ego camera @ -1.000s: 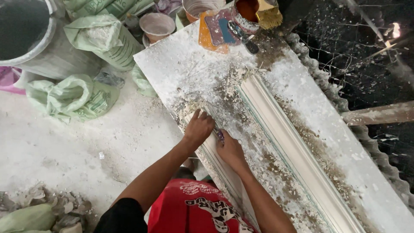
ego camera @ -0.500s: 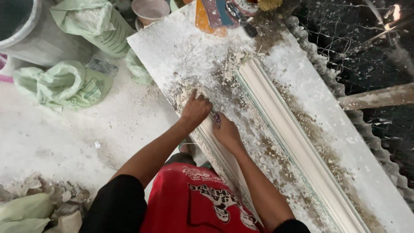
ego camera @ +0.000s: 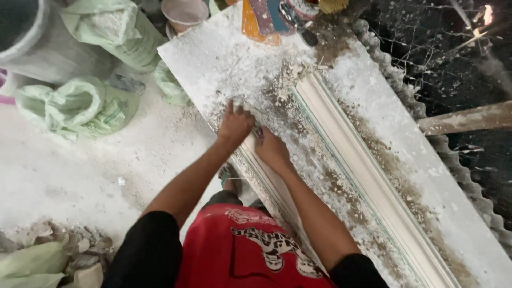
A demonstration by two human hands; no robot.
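Two pale green sacks with faint darker print: one crumpled sack (ego camera: 80,106) slumped on the dusty floor left of the worktop (ego camera: 213,58), one fuller sack (ego camera: 114,32) upright behind it beside the grey drum (ego camera: 26,37), both dusted white.

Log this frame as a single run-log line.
left hand: flat on dusty white board | right hand: on board edge, small tool barely visible | plaster moulding: alongside, untouched | green sacks: on floor
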